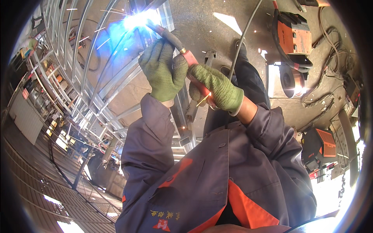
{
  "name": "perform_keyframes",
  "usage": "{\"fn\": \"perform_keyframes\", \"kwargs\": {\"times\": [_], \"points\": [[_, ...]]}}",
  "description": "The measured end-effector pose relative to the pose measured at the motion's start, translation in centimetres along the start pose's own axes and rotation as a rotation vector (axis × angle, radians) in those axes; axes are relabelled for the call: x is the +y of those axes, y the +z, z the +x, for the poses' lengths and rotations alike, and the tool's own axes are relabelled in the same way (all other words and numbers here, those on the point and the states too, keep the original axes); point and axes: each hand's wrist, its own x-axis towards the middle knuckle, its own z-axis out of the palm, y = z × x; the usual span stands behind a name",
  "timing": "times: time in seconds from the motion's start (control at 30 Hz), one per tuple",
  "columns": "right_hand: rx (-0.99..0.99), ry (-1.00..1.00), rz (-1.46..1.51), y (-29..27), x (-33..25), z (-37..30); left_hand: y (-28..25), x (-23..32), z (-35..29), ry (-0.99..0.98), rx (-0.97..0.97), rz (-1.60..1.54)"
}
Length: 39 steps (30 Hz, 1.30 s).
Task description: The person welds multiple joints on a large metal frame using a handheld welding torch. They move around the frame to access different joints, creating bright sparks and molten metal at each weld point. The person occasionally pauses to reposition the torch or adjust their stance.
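Dark jacket [186, 174] nearest. Right hand [217, 86] clamped round the handle [190, 58] of the welding torch [175, 42]; left hand [163, 70] up beside its neck, can't tell if gripping. Torch upper middle, tip at blue-white glare [140, 19] by metal frame [167, 17]. Doing it well probably means 2 hands bracing, steady tip gap, even travel. Green gloves wrinkled; handle red, neck dark, bent; frame bars straight, shiny; jacket matte cloth.

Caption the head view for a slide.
Gloved right hand grips a welding torch, left hand at its neck, bright arc flaring beside a metal frame.
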Motion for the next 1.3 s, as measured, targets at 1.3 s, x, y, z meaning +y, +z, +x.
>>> {"fn": "perform_keyframes", "kwargs": {"times": [1.3], "points": [[-0.052, 0.574, 0.436, -0.7, -1.0, -1.2, -0.1, -0.2, -0.2, 0.05, -0.029, 0.065]]}}
